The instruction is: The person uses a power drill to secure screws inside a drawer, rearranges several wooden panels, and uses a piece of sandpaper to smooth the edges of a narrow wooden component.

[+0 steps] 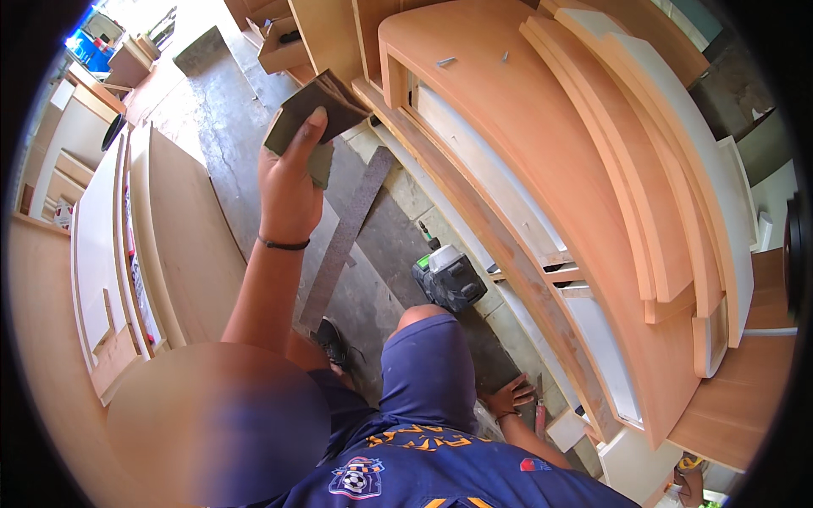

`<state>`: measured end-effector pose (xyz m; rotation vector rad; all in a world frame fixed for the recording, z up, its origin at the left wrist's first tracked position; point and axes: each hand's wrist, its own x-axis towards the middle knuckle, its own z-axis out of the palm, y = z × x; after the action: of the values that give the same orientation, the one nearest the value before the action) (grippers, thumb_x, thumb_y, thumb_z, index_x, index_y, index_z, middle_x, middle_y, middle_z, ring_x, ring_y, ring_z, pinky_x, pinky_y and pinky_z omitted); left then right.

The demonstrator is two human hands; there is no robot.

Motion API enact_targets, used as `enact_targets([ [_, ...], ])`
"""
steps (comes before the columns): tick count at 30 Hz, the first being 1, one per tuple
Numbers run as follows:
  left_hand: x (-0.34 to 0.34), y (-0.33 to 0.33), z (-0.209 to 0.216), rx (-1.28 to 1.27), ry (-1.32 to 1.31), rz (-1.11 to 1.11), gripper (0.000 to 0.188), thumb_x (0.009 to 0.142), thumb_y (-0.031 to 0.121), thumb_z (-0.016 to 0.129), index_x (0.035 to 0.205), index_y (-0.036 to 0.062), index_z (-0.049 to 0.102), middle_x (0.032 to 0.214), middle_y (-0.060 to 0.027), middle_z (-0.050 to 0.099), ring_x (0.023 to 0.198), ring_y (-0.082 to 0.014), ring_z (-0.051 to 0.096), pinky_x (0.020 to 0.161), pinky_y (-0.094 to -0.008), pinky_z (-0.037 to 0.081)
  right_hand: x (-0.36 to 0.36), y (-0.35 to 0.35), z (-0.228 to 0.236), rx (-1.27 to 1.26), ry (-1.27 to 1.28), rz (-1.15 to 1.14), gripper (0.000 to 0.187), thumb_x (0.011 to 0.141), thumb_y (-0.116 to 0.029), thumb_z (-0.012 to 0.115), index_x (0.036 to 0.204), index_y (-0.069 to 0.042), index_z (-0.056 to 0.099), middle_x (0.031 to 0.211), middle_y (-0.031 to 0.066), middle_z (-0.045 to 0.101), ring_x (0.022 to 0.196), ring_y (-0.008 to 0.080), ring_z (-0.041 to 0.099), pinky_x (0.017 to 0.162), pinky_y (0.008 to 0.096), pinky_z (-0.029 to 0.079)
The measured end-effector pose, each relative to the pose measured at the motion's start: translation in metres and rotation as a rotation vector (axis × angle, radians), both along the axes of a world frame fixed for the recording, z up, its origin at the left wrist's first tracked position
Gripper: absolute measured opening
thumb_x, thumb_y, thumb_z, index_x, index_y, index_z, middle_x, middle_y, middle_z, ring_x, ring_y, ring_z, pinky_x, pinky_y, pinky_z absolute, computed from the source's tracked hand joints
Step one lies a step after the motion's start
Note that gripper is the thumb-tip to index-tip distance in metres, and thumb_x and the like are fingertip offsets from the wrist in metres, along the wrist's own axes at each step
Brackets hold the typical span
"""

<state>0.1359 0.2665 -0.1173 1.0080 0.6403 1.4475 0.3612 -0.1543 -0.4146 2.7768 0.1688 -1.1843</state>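
My left hand point(292, 182) is raised in front of me and grips a folded piece of sandpaper point(315, 108), dark brown and grey-green, with the thumb pressed on its face. The sandpaper's far corner reaches close to the edge of a large wooden cabinet point(508, 161) that lies to the right. Low down beside my knee, my right hand point(511, 396) is open with its fingers spread, and it appears to hold nothing. Just right of its fingertips is a slim tool with a red handle point(540, 415). A cordless drill point(449, 278) rests on the floor between my knee and the cabinet.
Curved wooden strips point(627, 161) lie stacked on the cabinet's panel, with small metal screws point(445, 62) near them. Large boards point(182, 229) lean at the left. A speckled flat strip point(343, 237) crosses the floor point(216, 110). A blurred oval covers the lower left.
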Motion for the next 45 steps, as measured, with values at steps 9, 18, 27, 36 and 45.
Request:
enact_targets([
  [9, 0.047, 0.048, 0.012, 0.089, -0.022, -0.166, 0.024, 0.088, 0.012, 0.063, 0.108, 0.0005, 0.058, 0.099, -0.0034, 0.062, 0.091, -0.0105, 0.057, 0.08, -0.0247, 0.044, 0.005, -0.004, -0.005, -0.057, 0.055, 0.027, 0.155, 0.045, -0.057, 0.087, 0.142, -0.018, -0.027, 0.145, 0.0255, -0.031, 0.136, 0.0479, -0.022, 0.099, 0.0746, 0.012],
  [18, 0.083, 0.085, 0.029, 0.159, -0.179, -0.235, 0.029, 0.089, 0.014, 0.06, 0.114, -0.0001, 0.056, 0.105, -0.0065, 0.062, 0.098, -0.0165, 0.06, 0.083, -0.0295, 0.047, 0.0, -0.015, -0.04, -0.019, -0.036, -0.025, 0.132, 0.065, -0.049, 0.079, 0.145, -0.018, -0.021, 0.146, 0.0242, -0.032, 0.135, 0.0484, -0.024, 0.099, 0.0746, 0.008],
  [27, 0.108, 0.104, 0.017, 0.062, -0.228, -0.293, 0.026, 0.09, 0.007, 0.056, 0.114, -0.0049, 0.053, 0.11, -0.0135, 0.061, 0.104, -0.0262, 0.06, 0.097, -0.0406, 0.048, 0.009, 0.005, -0.024, -0.032, 0.001, -0.048, 0.128, 0.067, -0.047, 0.078, 0.146, -0.018, -0.019, 0.147, 0.0236, -0.031, 0.135, 0.0479, -0.023, 0.1, 0.0738, 0.008],
  [36, 0.11, 0.117, 0.0, 0.051, -0.116, -0.323, 0.019, 0.089, 0.01, 0.061, 0.106, -0.0001, 0.059, 0.098, -0.0063, 0.063, 0.085, -0.0148, 0.062, 0.07, -0.0276, 0.05, 0.01, 0.006, -0.02, -0.032, 0.005, -0.071, 0.124, 0.069, -0.046, 0.077, 0.147, -0.017, -0.016, 0.147, 0.023, -0.03, 0.136, 0.0474, -0.022, 0.101, 0.073, 0.007],
  [45, 0.112, 0.112, 0.008, 0.049, -0.139, -0.431, 0.025, 0.091, 0.007, 0.056, 0.114, 0.0, 0.051, 0.108, -0.0111, 0.06, 0.101, -0.0256, 0.061, 0.088, -0.043, 0.052, 0.009, -0.006, -0.02, 0.042, -0.004, -0.084, 0.12, 0.071, -0.044, 0.075, 0.148, -0.017, -0.014, 0.148, 0.0224, -0.029, 0.137, 0.0469, -0.021, 0.102, 0.0722, 0.006],
])
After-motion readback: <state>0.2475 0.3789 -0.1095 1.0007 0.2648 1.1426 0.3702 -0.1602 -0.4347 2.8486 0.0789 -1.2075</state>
